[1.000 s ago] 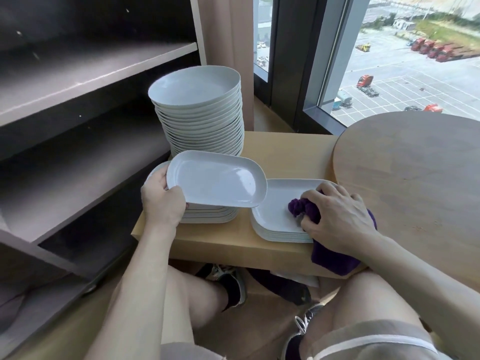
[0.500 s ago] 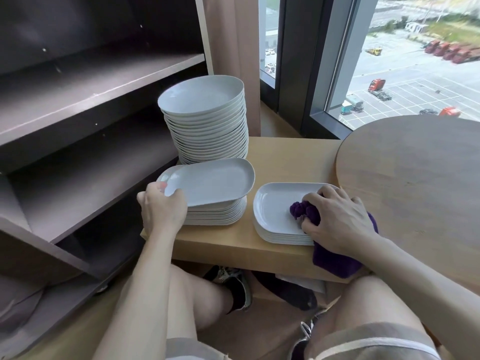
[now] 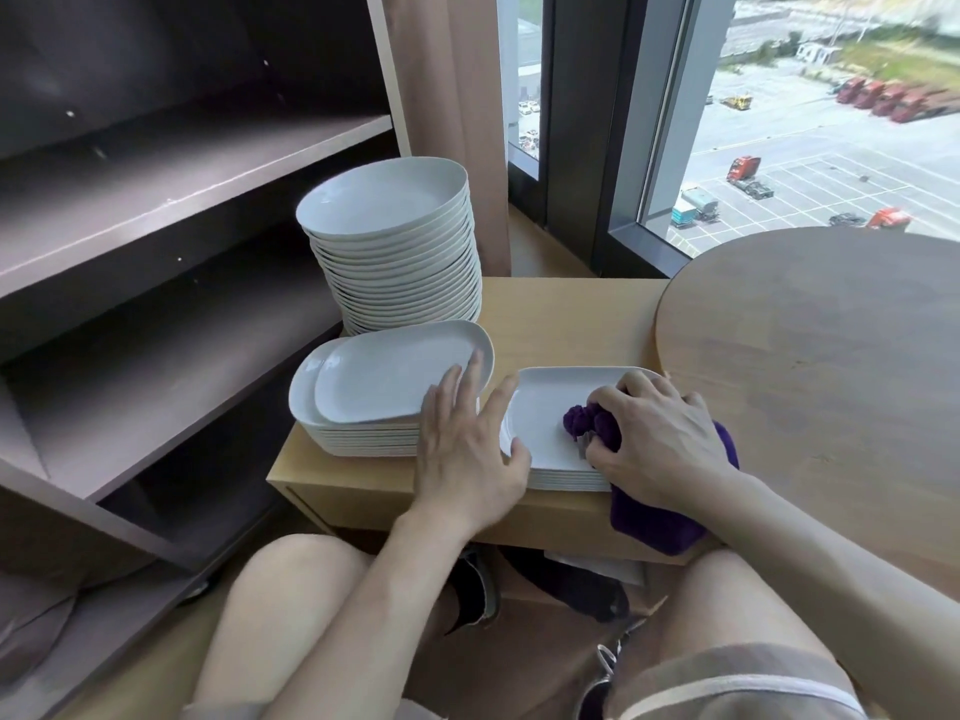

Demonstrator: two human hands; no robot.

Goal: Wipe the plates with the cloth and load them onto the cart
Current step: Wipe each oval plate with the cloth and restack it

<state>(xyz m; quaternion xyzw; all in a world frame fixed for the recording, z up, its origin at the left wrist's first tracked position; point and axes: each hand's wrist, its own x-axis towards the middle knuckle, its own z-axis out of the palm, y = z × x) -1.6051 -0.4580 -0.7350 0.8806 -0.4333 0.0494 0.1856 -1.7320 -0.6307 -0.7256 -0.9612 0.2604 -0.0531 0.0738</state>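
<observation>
Left hand spread open between two low plate stacks; right hand gripping the cloth on a plate.

The left hand [image 3: 467,454] is wide open with straight fingers. Its fingertips lie over the 3 o'clock edge of the left stack's skewed top plate [image 3: 389,379], and its thumb touches the 9 o'clock rim of the right stack's top plate [image 3: 545,402]. The right hand [image 3: 660,439] curls round the purple cloth [image 3: 592,426], bunching it onto that plate near 4 o'clock, and the cloth's tail hangs off the wooden bench [image 3: 561,319]. The plates are white, glossy and round-cornered. A tall stack [image 3: 389,200] stands at 12 o'clock of the left one.
</observation>
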